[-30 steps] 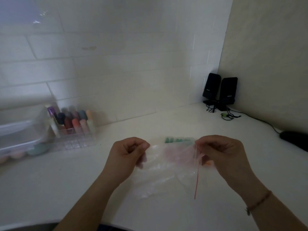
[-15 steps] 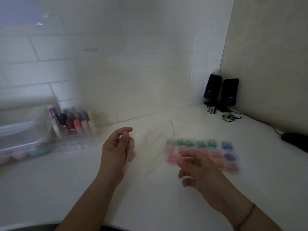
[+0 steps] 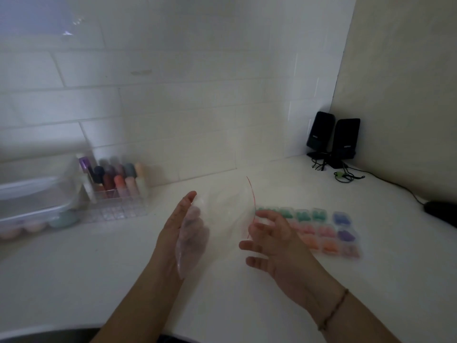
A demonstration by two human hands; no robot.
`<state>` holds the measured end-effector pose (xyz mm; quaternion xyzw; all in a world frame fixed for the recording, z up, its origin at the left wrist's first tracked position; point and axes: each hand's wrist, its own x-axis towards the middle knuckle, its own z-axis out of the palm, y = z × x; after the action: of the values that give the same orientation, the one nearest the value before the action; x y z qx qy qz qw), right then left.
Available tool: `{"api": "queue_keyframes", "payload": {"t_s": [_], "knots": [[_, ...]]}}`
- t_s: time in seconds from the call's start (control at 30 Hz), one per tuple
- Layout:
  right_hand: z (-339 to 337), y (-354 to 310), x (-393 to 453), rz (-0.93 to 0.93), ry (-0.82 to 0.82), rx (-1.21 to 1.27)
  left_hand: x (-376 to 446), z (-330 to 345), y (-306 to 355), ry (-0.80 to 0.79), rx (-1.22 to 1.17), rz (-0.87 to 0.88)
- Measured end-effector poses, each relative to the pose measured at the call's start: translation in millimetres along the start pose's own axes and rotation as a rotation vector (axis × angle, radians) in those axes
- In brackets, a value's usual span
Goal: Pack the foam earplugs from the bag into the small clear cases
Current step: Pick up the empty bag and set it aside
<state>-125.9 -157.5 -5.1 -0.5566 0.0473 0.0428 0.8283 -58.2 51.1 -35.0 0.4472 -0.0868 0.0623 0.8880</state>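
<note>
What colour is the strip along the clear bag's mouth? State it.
Red: a thin red seal strip on the clear bag, seen in the head view.
</note>
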Motion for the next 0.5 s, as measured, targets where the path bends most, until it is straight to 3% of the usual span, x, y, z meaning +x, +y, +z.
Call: {"api": "queue_keyframes", "payload": {"t_s": [0.03,0.1,0.13,0.17,0.2,0.27,0.37,0.5], "knots": [[2,-1,-1,0.013,-0.028,-0.024,-2,-3,0,-0.052,-0.121,-0.068],[2,-2,-1,0.05,-0.054,-0.02,-11,15,7,-0.114,-0.097,-0.135],[-1,-3,-1,0.076,-0.06,0.024,-9,27,7,-0.236,-0.118,-0.182],[-5,-5,-1,0.105,-0.072,0.085,-9,22,12,-0.162,-0.081,-0.161],[-10,-8,-3,0.131,-0.094,0.147,-8,22,16,-0.034,0.052,-0.056],[-19,-15,-6,0.173,-0.169,0.242,-2,17,24,-0.005,0.323,0.132],[-21,-20,-10,0.182,-0.215,0.264,-1,11,32,-0.12,0.58,0.2],[-20,-26,-10,-0.002,-0.074,-0.05,-5,9,40,-0.311,0.713,0.149]]}}
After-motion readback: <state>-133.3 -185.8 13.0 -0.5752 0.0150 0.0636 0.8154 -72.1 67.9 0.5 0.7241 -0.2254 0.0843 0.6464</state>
